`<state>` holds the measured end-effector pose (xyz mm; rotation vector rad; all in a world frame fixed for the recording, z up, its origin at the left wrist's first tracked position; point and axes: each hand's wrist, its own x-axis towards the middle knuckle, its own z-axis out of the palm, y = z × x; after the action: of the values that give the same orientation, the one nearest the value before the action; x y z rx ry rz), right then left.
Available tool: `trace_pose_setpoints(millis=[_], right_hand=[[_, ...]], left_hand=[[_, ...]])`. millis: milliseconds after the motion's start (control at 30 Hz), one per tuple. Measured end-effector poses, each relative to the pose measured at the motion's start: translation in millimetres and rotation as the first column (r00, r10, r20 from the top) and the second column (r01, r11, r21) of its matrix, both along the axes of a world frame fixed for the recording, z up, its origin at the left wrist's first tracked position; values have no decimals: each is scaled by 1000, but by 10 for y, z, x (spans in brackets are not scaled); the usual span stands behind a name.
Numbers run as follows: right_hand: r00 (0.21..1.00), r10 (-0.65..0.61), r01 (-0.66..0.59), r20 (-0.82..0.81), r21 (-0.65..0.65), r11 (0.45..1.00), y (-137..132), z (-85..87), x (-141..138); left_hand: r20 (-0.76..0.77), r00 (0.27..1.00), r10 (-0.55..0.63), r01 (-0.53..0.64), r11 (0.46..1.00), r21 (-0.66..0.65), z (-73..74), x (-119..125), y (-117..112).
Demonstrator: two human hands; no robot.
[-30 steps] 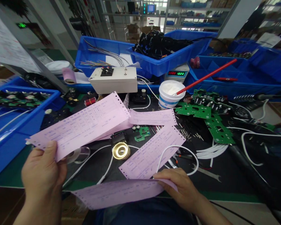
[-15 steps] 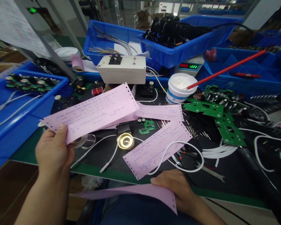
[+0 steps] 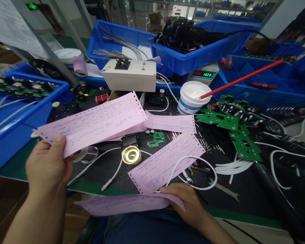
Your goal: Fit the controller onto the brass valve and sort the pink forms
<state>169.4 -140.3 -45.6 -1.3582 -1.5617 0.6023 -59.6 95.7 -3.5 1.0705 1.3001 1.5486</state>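
Observation:
My left hand pinches the near corner of a long pink printed form, held up over the bench at the left. My right hand grips a second pink form low down, at the bench's front edge above my lap. Two more pink forms lie on the dark mat: one just beyond my right hand, under a loop of white cable, and one further back. A small green circuit board and a round brass-coloured part sit between the forms.
Larger green circuit boards lie at the right with white cables and a spanner. A white tub holds a red stick. Behind stand a beige switch box, a digital readout and blue bins.
My right hand has lifted its pink form back up to the bench's front edge. My left hand and its form shifted slightly left and down in view as my head moved.

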Motion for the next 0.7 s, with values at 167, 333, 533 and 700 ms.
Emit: trace_pose_setpoints(millis=[167,333,533,700], right_hand=[[998,-62,62,-31,24,998,13,23,-5],[993,-119,118,23,39,992,10,-24,2],[987,-139,133,78,82,988,22,-25,-1],[990,-122,115,75,83,990,25,-32,2]], left_hand=[[4,999,40,-39,995,-96,43,19,-7],[4,1000,8,-8,989,-146,114,59,-20],[15,999,-37,39,987,-157,132,54,-35],[14,999,-38,40,986,-164,151,47,-47]])
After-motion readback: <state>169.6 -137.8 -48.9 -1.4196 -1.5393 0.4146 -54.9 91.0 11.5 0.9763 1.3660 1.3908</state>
